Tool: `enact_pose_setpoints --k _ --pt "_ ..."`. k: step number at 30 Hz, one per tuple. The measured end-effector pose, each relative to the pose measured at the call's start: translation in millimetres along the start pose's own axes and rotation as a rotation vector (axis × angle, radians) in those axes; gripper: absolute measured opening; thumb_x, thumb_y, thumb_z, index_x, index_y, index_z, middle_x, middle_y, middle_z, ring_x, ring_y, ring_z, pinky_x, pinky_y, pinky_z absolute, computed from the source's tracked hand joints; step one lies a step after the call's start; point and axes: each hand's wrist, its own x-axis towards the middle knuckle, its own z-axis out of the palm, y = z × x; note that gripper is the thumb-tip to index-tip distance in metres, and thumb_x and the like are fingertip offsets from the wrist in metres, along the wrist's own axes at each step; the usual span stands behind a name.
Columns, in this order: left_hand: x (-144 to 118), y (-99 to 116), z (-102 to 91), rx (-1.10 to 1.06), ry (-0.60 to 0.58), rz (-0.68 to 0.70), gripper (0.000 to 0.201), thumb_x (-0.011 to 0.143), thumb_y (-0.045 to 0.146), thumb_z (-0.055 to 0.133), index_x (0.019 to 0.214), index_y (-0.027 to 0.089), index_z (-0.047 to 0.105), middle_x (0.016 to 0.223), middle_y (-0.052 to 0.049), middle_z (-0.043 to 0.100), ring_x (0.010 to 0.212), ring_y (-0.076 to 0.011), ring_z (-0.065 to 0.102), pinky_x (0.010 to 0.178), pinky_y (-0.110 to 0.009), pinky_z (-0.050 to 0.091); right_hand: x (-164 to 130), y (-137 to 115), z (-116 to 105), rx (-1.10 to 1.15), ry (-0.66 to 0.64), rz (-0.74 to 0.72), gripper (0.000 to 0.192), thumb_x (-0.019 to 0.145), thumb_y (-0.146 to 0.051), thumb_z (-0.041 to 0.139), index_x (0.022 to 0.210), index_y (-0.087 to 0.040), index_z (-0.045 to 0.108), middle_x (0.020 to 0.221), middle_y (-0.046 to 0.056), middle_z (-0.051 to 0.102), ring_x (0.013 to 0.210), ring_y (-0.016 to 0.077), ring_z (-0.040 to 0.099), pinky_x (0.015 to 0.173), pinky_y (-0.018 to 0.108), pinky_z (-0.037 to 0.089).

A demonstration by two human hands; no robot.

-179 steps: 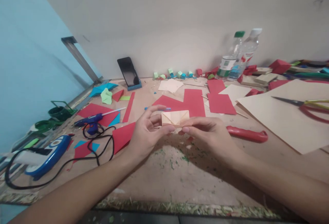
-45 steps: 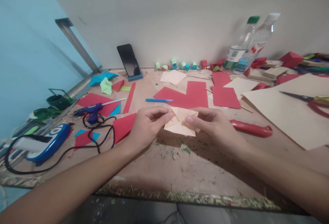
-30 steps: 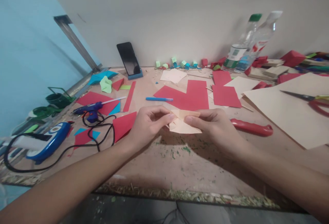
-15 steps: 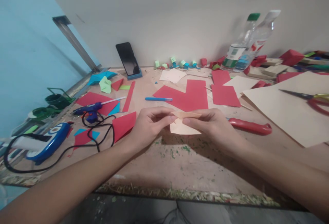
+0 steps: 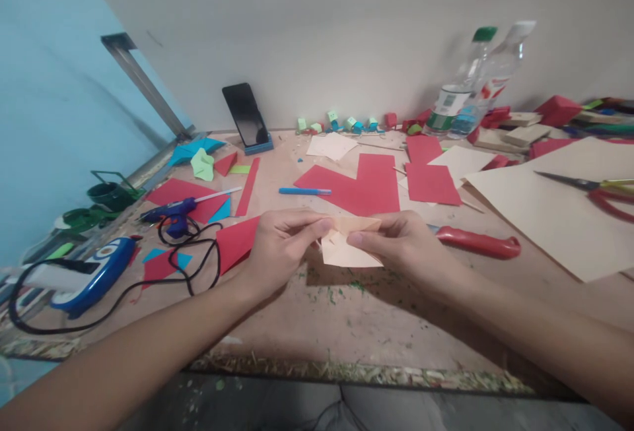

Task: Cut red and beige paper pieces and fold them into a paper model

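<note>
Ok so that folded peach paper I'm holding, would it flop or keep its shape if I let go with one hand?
The folded peach paper probably keeps its shape: creases stiffen it, and its lower flap juts out unsupported below the left hand and right hand. It looks thin and light, so it would likely crumple under a hard pinch.

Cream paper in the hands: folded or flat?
Folded. The cream paper shows a creased top edge with a flap hanging below, pinched between the left hand and right hand above the table.
</note>
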Motion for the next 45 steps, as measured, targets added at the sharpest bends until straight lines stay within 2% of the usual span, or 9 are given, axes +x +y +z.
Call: enact_pose_setpoints --k 5,17,22,24,26,29,32,36,45 --pt "3 -1 0.9 -0.014 -0.027 -0.054 0.022 0.089 0.03 0.073 0.072 0.018 0.079 0.068 -0.002 0.071 0.063 -0.0137 0.061 0.057 -0.023 0.049 1 4 -2 0.001 0.009 0.015 0.047 0.083 -0.059 0.079 0.067 -0.016 0.066 0.06 -0.006 0.039 0.058 0.0101 0.028 0.056 0.029 0.02" --pt "5 -2 -1.4 0.035 0.002 0.033 0.018 0.09 0.025 0.072 0.077 0.019 0.083 0.071 -0.002 0.074 0.064 -0.0137 0.063 0.06 -0.023 0.052 2 3 -2 -0.043 0.011 0.014 0.043 0.085 -0.057 0.076 0.08 -0.014 0.078 0.059 -0.004 0.041 0.057 0.0105 0.028 0.052 0.029 0.019" --pt "4 -4 2.4 0.022 0.037 0.009 0.018 0.088 0.028 0.075 0.074 0.019 0.081 0.073 -0.002 0.075 0.064 -0.0139 0.063 0.058 -0.024 0.052 1 1 -2 -0.042 0.018 0.004 0.043 0.084 -0.056 0.077 0.07 -0.015 0.073 0.058 -0.003 0.046 0.057 0.0111 0.033 0.053 0.029 0.024" --pt "6 -6 2.9 -0.038 0.053 -0.036 0.012 0.086 0.03 0.078 0.085 0.019 0.082 0.083 -0.004 0.078 0.065 -0.014 0.066 0.058 -0.024 0.055 2 1 -3 -0.025 0.043 0.004 0.044 0.081 -0.057 0.079 0.067 -0.016 0.071 0.057 -0.003 0.047 0.056 0.0109 0.034 0.053 0.029 0.026" --pt "9 -7 0.7 -0.131 0.066 -0.077 0.025 0.085 0.033 0.08 0.106 0.018 0.08 0.09 -0.005 0.079 0.067 -0.0138 0.068 0.058 -0.024 0.058 4 2 -3 0.007 0.092 0.029 0.044 0.079 -0.058 0.081 0.066 -0.016 0.07 0.057 -0.003 0.049 0.054 0.0105 0.035 0.052 0.028 0.027" --pt "14 -7 -5.9 -0.24 -0.037 -0.116 0.035 0.091 0.037 0.075 0.121 0.019 0.07 0.082 -0.002 0.076 0.058 -0.0133 0.068 0.051 -0.023 0.057 7 3 -5 0.127 0.149 0.077 0.042 0.073 -0.056 0.086 0.07 -0.016 0.072 0.062 0.001 0.06 0.055 0.0125 0.047 0.052 0.028 0.034" --pt "13 -6 -9.1 -0.251 -0.237 -0.159 0.03 0.093 0.034 0.073 0.117 0.018 0.068 0.071 0.0 0.074 0.045 -0.0107 0.061 0.044 -0.02 0.051 9 3 -6 0.257 0.16 0.083 0.041 0.068 -0.052 0.092 0.07 -0.017 0.071 0.067 0.004 0.067 0.059 0.0153 0.06 0.054 0.028 0.044" --pt "5 -10 -4.0 -0.231 -0.362 -0.25 0.034 0.086 0.027 0.08 0.119 0.019 0.073 0.074 -0.002 0.075 0.05 -0.0093 0.062 0.046 -0.018 0.051 7 0 -6 0.267 0.146 0.089 0.039 0.07 -0.049 0.092 0.069 -0.016 0.071 0.06 0.002 0.066 0.051 0.0115 0.057 0.048 0.024 0.041" --pt "5 -15 8.5 -0.322 -0.182 -0.294 0.006 0.073 0.025 0.088 0.078 0.022 0.086 0.073 -0.002 0.076 0.049 -0.0093 0.06 0.046 -0.021 0.053 5 -4 -1 0.258 0.059 0.067 0.04 0.068 -0.051 0.093 0.07 -0.015 0.076 0.058 0.002 0.068 0.052 0.012 0.062 0.055 0.025 0.049"
